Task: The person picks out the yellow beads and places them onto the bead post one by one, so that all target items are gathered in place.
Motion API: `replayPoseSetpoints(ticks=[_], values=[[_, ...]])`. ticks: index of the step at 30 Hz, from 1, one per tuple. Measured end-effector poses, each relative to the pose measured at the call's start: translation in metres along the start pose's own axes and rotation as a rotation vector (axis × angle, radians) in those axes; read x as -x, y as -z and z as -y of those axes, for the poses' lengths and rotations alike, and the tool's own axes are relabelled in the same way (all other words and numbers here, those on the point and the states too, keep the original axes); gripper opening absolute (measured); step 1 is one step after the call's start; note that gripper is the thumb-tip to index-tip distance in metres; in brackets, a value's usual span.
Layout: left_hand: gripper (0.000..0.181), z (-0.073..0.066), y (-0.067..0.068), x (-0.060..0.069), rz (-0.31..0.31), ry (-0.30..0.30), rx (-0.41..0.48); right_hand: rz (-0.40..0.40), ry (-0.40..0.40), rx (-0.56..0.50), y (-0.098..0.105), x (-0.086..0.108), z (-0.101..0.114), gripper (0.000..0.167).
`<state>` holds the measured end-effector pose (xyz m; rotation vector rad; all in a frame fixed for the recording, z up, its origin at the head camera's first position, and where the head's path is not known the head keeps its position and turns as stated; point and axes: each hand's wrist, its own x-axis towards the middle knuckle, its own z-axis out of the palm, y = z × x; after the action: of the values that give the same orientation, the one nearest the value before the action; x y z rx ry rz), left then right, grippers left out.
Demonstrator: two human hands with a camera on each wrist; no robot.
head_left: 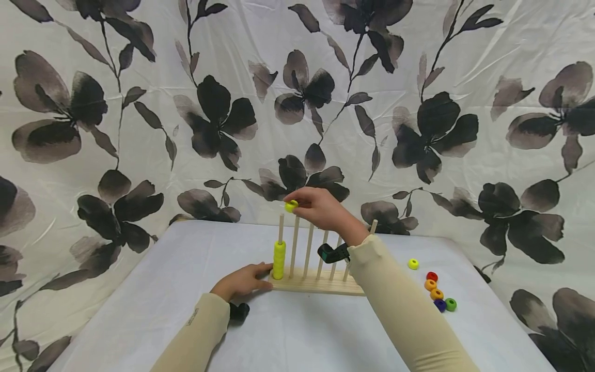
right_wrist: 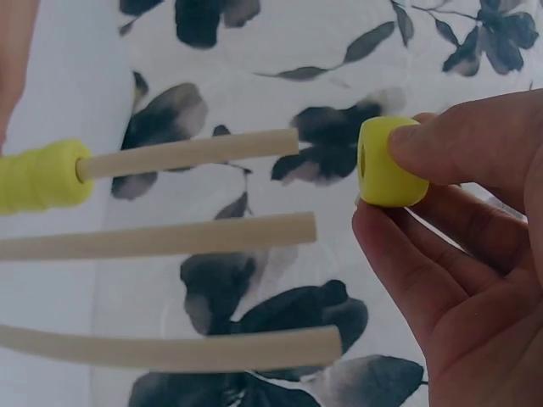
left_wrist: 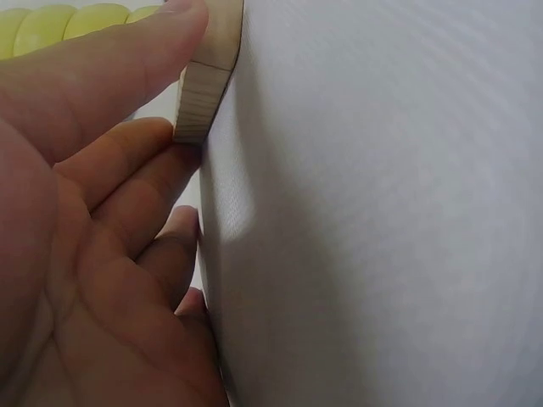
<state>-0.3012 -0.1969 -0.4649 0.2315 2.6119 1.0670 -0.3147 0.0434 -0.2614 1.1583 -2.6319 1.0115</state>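
A wooden peg rack (head_left: pixel 325 289) stands on the table, with upright pegs in a row. Its leftmost peg bears a stack of yellow beads (head_left: pixel 279 261), and bare wood shows above them. My right hand (head_left: pixel 321 209) pinches one yellow bead (right_wrist: pixel 392 163) between thumb and fingers. In the right wrist view this bead is apart from the peg tips, closest to the tip of the stacked peg (right_wrist: pixel 195 153). At the rack's left end my left hand (head_left: pixel 244 281) grips the wooden base (left_wrist: pixel 208 80), its thumb and fingertips against the wood.
Right of the rack lie loose beads: a yellow one (head_left: pixel 413 264), a red one (head_left: pixel 432 276), orange ones (head_left: pixel 436 294), a blue one (head_left: pixel 439 305) and a green one (head_left: pixel 451 304). A white cloth covers the table (head_left: pixel 186 258); a flowered curtain (head_left: pixel 297 129) hangs behind.
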Motion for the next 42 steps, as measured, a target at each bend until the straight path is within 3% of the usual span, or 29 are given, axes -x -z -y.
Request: replayPoseSetpoints(ticks=[18,34,42], values=[[0.07,-0.002,0.0,0.0,0.01,0.016,-0.016,0.02,-0.021,-0.029,-0.021,-0.011,-0.002,0.029],[0.071,0.005,-0.002,-0.002,0.009,0.022,0.003,0.058,-0.044,0.022,-0.026,-0.012,-0.001,0.031],[0.07,0.001,0.0,-0.002,0.004,0.012,-0.026,0.061,-0.035,0.036,-0.026,-0.014,-0.001,0.03]])
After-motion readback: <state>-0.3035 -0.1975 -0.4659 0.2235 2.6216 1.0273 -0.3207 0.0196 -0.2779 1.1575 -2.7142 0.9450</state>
